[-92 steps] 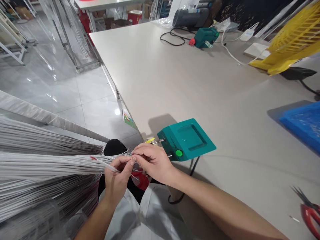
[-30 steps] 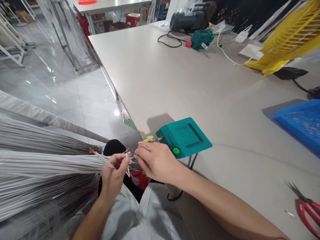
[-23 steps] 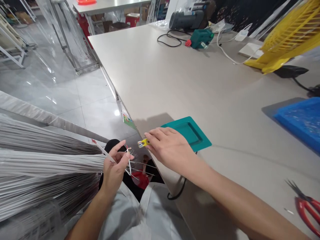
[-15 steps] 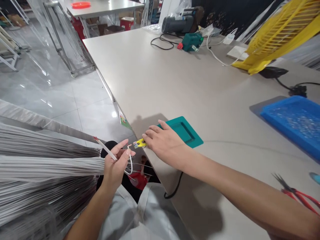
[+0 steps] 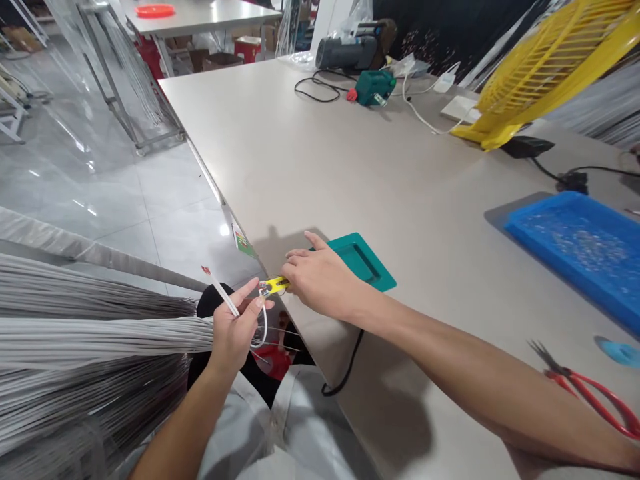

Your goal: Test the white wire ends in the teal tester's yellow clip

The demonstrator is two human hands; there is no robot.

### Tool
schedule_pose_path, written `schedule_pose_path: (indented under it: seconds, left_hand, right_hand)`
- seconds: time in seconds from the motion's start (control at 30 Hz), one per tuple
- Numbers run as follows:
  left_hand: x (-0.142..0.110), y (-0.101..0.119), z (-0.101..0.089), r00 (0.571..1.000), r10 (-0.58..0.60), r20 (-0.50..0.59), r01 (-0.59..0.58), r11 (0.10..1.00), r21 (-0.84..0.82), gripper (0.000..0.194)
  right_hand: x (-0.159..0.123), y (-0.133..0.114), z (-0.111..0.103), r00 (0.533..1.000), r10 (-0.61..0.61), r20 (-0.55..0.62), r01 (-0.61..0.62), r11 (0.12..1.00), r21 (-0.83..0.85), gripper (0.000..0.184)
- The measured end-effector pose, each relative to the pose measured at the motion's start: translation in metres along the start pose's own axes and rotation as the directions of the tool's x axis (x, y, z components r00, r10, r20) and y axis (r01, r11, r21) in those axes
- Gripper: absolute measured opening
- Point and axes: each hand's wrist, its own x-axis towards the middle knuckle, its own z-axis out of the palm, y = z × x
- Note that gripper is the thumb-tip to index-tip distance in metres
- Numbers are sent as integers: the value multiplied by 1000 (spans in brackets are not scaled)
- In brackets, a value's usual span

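My left hand (image 5: pixel 235 330) pinches a white cable (image 5: pixel 223 297) whose one end with reddish bare wire sticks up to the left. The cable's other end loops round and sits by my fingertips. My right hand (image 5: pixel 320 280) is shut on a small yellow tool (image 5: pixel 275 286) that looks like a wire stripper. Its tip meets the cable end at my left fingers; the exact contact is too small to make out. The right wrist lies over the table edge, beside a green tray (image 5: pixel 385 277) that the hand partly hides.
Bundles of white cables (image 5: pixel 100 337) hang at the left. On the table (image 5: pixel 300 153) lie red-handled snips (image 5: pixel 575 383), a blue tray (image 5: pixel 530 223) with small clear pieces, a yellow fan (image 5: pixel 530 87), and a green device (image 5: pixel 375 88). A black cord (image 5: pixel 350 373) hangs by the edge.
My right hand has moved slightly left with the yellow wire stripper, closing the gap to the cable end at my left fingertips. The view has shifted a little.
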Motion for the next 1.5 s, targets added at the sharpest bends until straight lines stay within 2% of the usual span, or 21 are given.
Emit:
schedule_pose_path:
  seconds: [0.13, 0.4, 0.53, 0.8, 1.0, 1.07, 1.17, 1.23, 1.3, 1.4, 1.5]
  left_hand:
    - [3, -1, -2, 1000, 8, -1, -8, 998, 68, 54]
    - [7, -4, -8, 998, 52, 42, -59, 977, 206, 45]
    - [3, -2, -5, 997, 72, -13, -67, 970, 232, 45]
    - [1, -4, -8, 997, 77, -30, -70, 977, 200, 44]
    - [-2, -4, -16, 996, 80, -26, -77, 991, 106, 42]
    - [-4, -2, -19, 997, 73, -30, -71, 996, 60, 45]
    - [-9, 5, -23, 998, 55, -2, -55, 998, -33, 49]
    - [-15, 10, -25, 998, 45, 37, -42, 994, -97, 49]
    - [-20, 15, -26, 995, 52, 84, -39, 988, -147, 48]
    - [-26, 19, -28, 985, 61, 163, -31, 983, -183, 47]
    - [-29, 19, -30, 970, 18, 242, 24, 985, -171, 48]
  right_hand:
    - [0, 1, 0, 1000, 3, 19, -3, 1000, 12, 11]
    - [-1, 0, -3, 1000, 15, 16, -15, 1000, -6, 8]
    - [-3, 1, -1, 1000, 13, -9, -13, 1000, -4, 21]
    - [-4, 1, 5, 999, 6, -32, -6, 1000, 0, 35]
    - [-4, 3, 0, 1000, 18, -13, -17, 998, 55, 41]
    - [-6, 0, -3, 997, 13, -74, -6, 995, 104, 44]
    - [-13, -14, -5, 959, 25, -283, 49, 966, 253, 35]
    - [-17, -28, -2, 913, 120, -391, 69, 897, 437, 26]
    - [-19, -42, 3, 897, 219, -384, 93, 755, 649, 25]
    - [-15, -58, 14, 924, 319, -211, 72, 396, 915, 23]
    - [-8, -66, 23, 947, 311, -85, 95, -16, 995, 16]
